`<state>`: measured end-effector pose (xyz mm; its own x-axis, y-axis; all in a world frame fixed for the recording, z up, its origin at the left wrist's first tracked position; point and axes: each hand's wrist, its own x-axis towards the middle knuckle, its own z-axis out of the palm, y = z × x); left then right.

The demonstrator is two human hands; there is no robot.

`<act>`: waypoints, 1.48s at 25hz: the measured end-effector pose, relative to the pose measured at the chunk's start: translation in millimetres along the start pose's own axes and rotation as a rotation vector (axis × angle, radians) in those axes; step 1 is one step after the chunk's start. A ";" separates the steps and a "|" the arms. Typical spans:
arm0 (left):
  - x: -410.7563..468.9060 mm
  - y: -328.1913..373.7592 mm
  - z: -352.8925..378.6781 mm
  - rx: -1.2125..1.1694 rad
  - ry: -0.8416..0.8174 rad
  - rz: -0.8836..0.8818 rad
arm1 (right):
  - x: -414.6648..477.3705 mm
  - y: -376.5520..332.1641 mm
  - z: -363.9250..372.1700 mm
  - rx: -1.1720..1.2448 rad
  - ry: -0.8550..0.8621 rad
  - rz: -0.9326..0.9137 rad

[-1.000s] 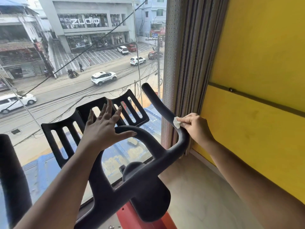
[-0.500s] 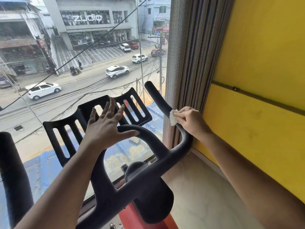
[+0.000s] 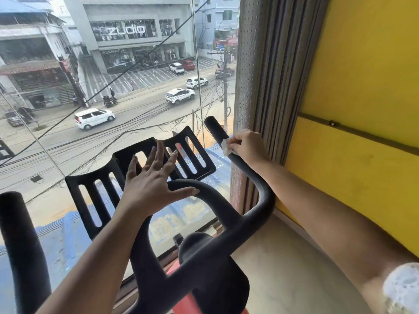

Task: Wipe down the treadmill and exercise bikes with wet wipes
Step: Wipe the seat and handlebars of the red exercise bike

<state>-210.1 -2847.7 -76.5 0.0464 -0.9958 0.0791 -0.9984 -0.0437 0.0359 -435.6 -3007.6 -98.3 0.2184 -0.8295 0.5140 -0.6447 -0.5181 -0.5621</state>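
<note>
While the right hand (image 3: 247, 148) curls round the right handlebar horn (image 3: 215, 130) of the exercise bike (image 3: 199, 248), it pinches a small crumpled wet wipe (image 3: 225, 147) against the bar, a little below the rounded tip. The wipe looks limp, light and damp, so it should bunch and slide unless fingers keep it pressed flat. The best hold is wrapped around the tube with the wipe between palm and bar. The horn is rigid and fixed, with a matte coating that likely drags a little. Its long axis runs from the bend by the forearm up and away, with the tip pointing towards the window (image 3: 136, 123). The left hand (image 3: 149, 180) is spread wide, fingers straight, holding nothing, in front of the slotted black tray (image 3: 86, 193). Whether it touches anything cannot be told.
</note>
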 end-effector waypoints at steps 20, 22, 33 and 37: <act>-0.2 -0.4 0.5 0.001 0.020 -0.011 | 47.8 -3.5 27.8 0.210 0.005 0.052; -1.3 -0.8 2.1 0.001 0.032 -0.010 | 67.9 -9.8 36.7 0.161 -0.016 0.077; -0.2 -1.8 1.2 -0.018 0.055 -0.013 | 96.7 -27.7 33.3 -0.402 -0.369 -0.494; 0.8 -3.1 2.0 -0.029 0.056 -0.008 | 87.1 -28.4 51.3 -0.451 -0.184 -0.340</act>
<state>-207.0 -2848.5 -78.5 0.0564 -0.9893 0.1347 -0.9967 -0.0480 0.0653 -360.8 -3075.9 -70.8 0.5650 -0.6757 0.4735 -0.7550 -0.6549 -0.0337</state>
